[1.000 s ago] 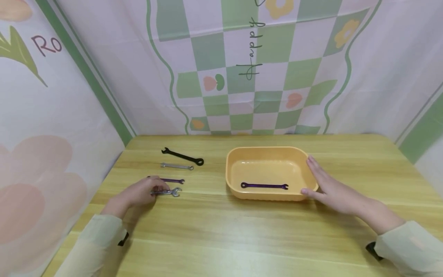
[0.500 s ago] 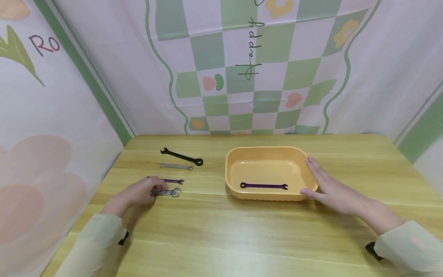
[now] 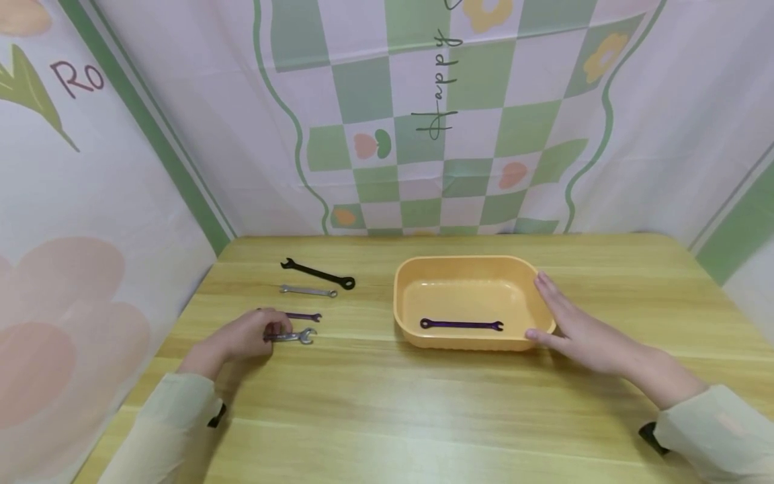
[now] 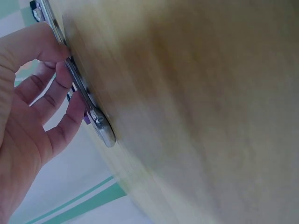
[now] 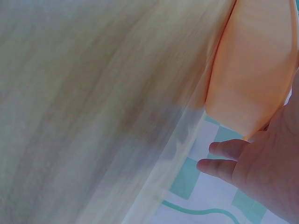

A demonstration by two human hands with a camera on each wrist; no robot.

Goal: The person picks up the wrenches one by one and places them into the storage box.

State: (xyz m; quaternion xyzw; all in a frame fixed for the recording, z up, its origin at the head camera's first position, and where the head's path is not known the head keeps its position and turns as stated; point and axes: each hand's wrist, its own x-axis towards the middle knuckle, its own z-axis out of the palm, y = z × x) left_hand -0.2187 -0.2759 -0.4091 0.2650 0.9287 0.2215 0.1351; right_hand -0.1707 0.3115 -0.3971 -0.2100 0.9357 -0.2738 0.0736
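Note:
In the head view my left hand pinches a silver combination wrench lying at the near end of a row on the table. The left wrist view has the thumb and fingers on the shank of this wrench, close against the wood. Just behind it is a purple wrench, partly hidden by the hand. My right hand rests on the right end of a yellow plastic basin, fingers extended and thumb at the near rim. Inside the basin lies a dark purple wrench.
Farther back on the left lie a small silver wrench and a larger black wrench. The wooden table ends against a patterned cloth at the back, with another cloth along the left.

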